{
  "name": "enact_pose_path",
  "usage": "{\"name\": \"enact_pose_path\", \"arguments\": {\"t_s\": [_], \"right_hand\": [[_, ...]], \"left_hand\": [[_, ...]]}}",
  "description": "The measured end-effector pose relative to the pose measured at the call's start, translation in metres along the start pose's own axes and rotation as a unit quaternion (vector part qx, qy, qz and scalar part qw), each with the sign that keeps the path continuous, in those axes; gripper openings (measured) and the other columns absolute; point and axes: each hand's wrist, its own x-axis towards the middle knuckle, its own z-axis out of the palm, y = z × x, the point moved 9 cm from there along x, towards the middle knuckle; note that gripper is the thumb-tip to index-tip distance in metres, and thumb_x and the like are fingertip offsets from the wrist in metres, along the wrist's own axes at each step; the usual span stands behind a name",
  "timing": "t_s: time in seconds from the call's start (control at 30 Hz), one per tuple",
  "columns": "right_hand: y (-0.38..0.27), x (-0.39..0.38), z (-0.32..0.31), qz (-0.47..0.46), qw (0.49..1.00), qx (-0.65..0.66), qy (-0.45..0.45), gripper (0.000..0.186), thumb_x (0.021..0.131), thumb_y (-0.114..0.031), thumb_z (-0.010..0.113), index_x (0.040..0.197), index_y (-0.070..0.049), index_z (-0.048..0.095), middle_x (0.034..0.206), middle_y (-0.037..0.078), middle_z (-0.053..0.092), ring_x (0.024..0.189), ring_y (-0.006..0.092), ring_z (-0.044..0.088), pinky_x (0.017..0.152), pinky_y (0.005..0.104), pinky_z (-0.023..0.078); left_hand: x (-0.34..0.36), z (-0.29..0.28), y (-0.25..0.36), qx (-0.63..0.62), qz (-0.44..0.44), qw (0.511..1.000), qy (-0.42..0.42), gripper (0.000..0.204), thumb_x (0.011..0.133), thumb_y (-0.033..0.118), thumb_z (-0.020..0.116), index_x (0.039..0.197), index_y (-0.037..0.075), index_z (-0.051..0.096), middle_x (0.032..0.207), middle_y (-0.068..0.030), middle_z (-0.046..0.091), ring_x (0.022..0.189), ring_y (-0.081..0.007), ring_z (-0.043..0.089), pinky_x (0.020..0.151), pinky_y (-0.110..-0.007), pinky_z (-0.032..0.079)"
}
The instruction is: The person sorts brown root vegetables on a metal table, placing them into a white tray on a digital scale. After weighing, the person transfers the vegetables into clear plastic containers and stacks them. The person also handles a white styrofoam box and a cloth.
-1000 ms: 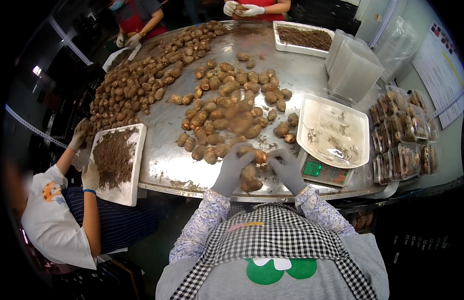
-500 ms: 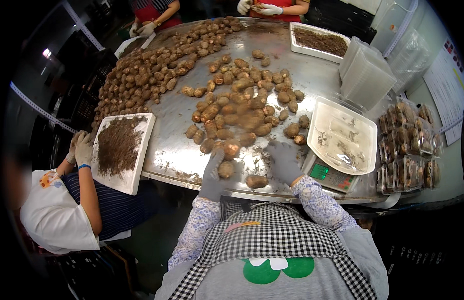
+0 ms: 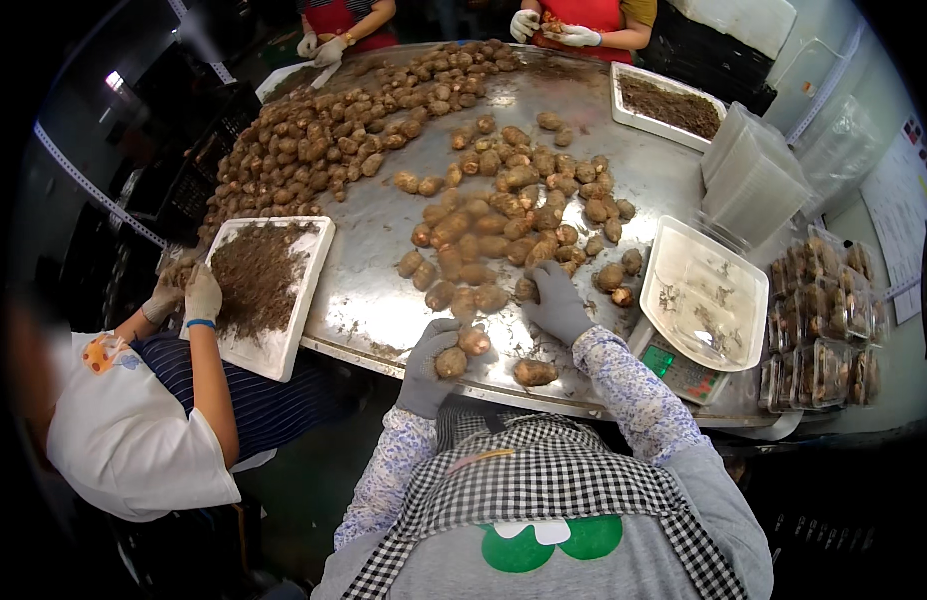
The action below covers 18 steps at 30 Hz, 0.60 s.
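Note:
My left hand (image 3: 429, 368), in a grey glove, is closed round a small brown taro (image 3: 450, 363). A second taro (image 3: 474, 341) with a pinkish end sits at its fingertips. My gloved right hand (image 3: 557, 306) reaches to the near edge of a loose heap of taros (image 3: 513, 205), its thumb and fingers about a taro (image 3: 526, 290); part of that one is hidden by the hand. Between my hands and nearer the table edge, a single longish taro (image 3: 535, 373) lies apart on the metal table (image 3: 373, 255).
On the right, a white tray (image 3: 663, 325) with dirt specks rests on a digital scale (image 3: 683, 374). Filled clear boxes (image 3: 823, 330) and empty clear tubs (image 3: 753, 175) stand beyond. A large taro pile (image 3: 303, 140) and a soil tray (image 3: 318, 290) are left. Co-workers' gloved hands (image 3: 202, 295) work around the table.
My right hand has moved forward and left, from the bare metal to a taro at the heap's edge. A second taro now shows at my left fingertips. The whole view has shifted slightly.

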Motion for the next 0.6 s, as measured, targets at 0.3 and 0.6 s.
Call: {"name": "enact_pose_path", "arguments": {"t_s": [0.3, 0.6], "right_hand": [[-0.011, -0.065, -0.047, 0.15, 0.848, 0.507, -0.033, 0.061, 0.084, -0.013, 0.076, 0.137, 0.0, 0.048, 0.128, 0.013, 0.059, 0.114, 0.0201, 0.063, 0.093, 0.0325, 0.055], [0.007, -0.097, -0.101, 0.205, 0.904, 0.367, 0.073, 0.025, 0.091, -0.016, 0.07, 0.108, 0.0, 0.063, 0.097, 0.008, 0.066, 0.084, 0.0142, 0.063, 0.074, 0.0302, 0.052]], "left_hand": [[0.033, 0.068, -0.013, 0.127, -0.03, 0.974, -0.185, 0.039, 0.093, 0.014, 0.066, 0.129, 0.001, 0.059, 0.124, -0.013, 0.061, 0.113, -0.0221, 0.061, 0.096, -0.034, 0.05], [0.038, 0.154, 0.006, -0.249, -0.305, 0.893, -0.22, 0.07, 0.097, 0.038, 0.065, 0.147, -0.003, 0.039, 0.135, -0.0171, 0.057, 0.122, -0.0219, 0.059, 0.1, -0.031, 0.051]]}}
